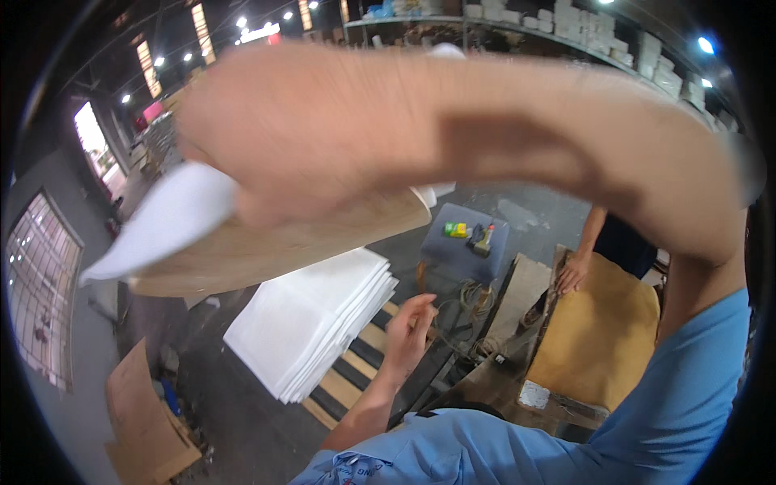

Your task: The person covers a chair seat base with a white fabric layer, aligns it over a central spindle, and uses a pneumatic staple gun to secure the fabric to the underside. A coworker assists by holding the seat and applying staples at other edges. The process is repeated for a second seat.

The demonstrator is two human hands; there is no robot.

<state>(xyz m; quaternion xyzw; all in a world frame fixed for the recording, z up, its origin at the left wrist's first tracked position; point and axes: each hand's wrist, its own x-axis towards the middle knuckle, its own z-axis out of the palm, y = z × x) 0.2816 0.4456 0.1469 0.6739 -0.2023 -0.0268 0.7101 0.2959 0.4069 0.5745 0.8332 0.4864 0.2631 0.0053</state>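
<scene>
My right arm, in a blue short sleeve, reaches across the upper part of the view. At its end my right hand [267,129], blurred, is closed on a large curved brown sheet [299,250]. A white sheet [166,222] shows along the brown sheet's left end, beside the fingers. How the fingertips grip is hidden. Below hangs a stack of white folded sheets [303,315] on a slatted wooden pallet [347,380]. My left hand [410,327] is raised just right of the stack, holding nothing, its fingers loosely bent and apart.
Another person's hand [574,273] rests at the edge of a yellow-brown panel [606,331] on the right. A grey-blue stool [440,250] carries a yellow-green item and a dark tool. Cables [477,303] lie near it. Brown cardboard [137,404] leans at lower left.
</scene>
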